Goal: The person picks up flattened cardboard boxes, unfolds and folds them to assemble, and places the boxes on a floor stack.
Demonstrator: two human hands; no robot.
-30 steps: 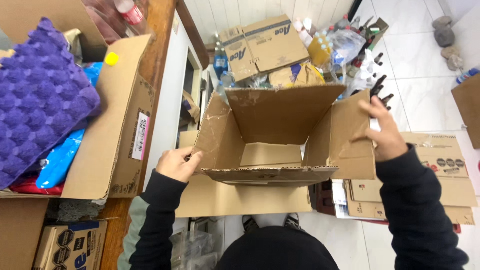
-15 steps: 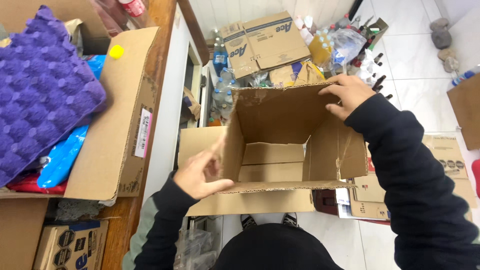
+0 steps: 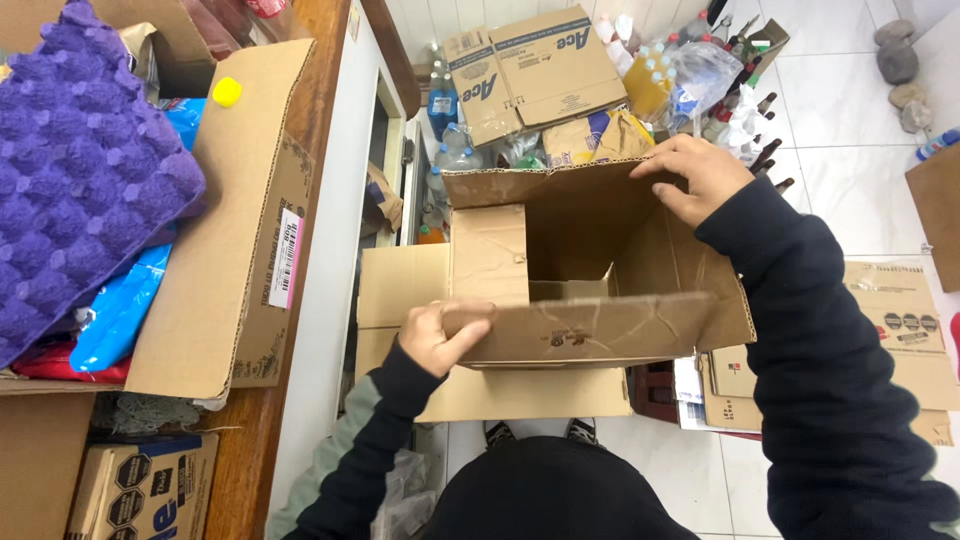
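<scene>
Bright, even indoor light, soft shadows, sharp focus, edges slightly bowed.

brown cardboard box (image 3: 590, 270), purple egg tray (image 3: 80, 170).

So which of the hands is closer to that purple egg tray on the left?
Left. The left hand grips the near flap of the cardboard box, on the side toward the purple egg tray. The right hand holds the box's far right edge.
</scene>
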